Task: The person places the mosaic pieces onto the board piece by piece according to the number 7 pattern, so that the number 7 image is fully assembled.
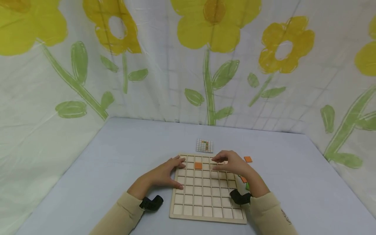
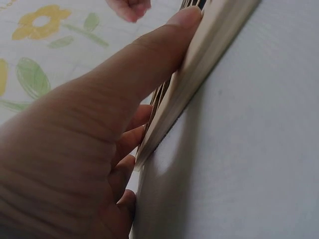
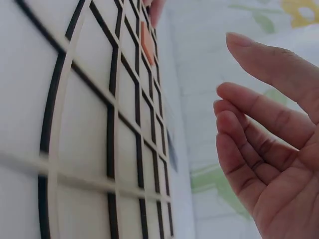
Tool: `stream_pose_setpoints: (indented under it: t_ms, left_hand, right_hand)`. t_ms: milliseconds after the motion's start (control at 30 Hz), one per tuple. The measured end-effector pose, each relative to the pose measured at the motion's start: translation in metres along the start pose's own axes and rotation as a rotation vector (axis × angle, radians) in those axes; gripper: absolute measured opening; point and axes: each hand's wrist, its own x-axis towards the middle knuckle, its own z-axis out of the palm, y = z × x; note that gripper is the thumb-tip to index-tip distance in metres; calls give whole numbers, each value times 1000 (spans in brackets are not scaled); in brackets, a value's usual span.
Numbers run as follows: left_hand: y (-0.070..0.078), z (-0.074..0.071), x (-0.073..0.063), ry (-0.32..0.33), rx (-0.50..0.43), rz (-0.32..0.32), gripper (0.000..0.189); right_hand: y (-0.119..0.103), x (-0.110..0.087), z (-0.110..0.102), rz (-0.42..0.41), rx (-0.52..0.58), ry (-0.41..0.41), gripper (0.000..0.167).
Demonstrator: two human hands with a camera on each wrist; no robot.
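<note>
A pale wooden grid board [image 1: 205, 182] lies flat on the table, and one orange square tile [image 1: 198, 165] sits in a cell in its second row from the far edge. My left hand [image 1: 165, 171] rests against the board's left edge, fingers spread, the thumb touching the frame [image 2: 199, 50] in the left wrist view. Over the far right part of the board hovers my right hand [image 1: 232, 162], thumb apart from the fingers. Between those fingers [image 3: 254, 99], the right wrist view shows nothing held.
A small patterned grid card [image 1: 204, 145] lies just beyond the board. To the board's right are a loose orange tile [image 1: 248, 159], another orange tile [image 1: 243, 179] and a green tile [image 1: 247, 186], the latter two partly hidden by the right arm. A flower-printed curtain [image 1: 158, 81] stands behind the table.
</note>
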Motion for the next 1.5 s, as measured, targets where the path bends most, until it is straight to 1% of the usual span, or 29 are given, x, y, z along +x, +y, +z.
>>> stream_pose_setpoints:
  t_ms: [67, 200, 400, 467, 633, 867, 967, 1067, 1167, 1300, 1500]
  left_hand:
    - [0, 0, 1, -1, 0, -3, 81]
    - [-1, 1, 2, 0, 1, 4, 80]
    - [-3, 2, 2, 5, 9, 15, 79]
    - [-4, 2, 3, 9, 15, 16, 79]
    - [-4, 2, 3, 13, 17, 17, 78]
    - [-1, 3, 2, -2, -1, 14, 79]
    - [-2, 2, 1, 5, 6, 13, 78]
    - [-3, 1, 0, 13, 13, 7, 78]
    - [-3, 0, -1, 15, 8, 7, 77]
    - [-4, 1, 0, 7, 6, 24, 76]
    - [-4, 2, 2, 11, 11, 28, 77]
  right_hand:
    - [2, -9, -6, 7, -1, 17, 41]
    - [6, -26, -16, 53, -19, 59, 41]
    - [11, -50, -25, 82, -80, 96, 38]
    - [13, -58, -27, 93, -102, 110, 36]
    - [19, -76, -28, 150, -122, 135, 36]
    - [31, -104, -26, 219, -154, 166, 38]
    - [36, -109, -25, 221, -156, 175, 38]
    - [40, -109, -24, 224, -153, 172, 36]
    - [42, -109, -23, 252, -150, 164, 34]
    - [45, -112, -20, 304, -144, 158, 35]
    - [50, -114, -20, 338, -123, 157, 34]
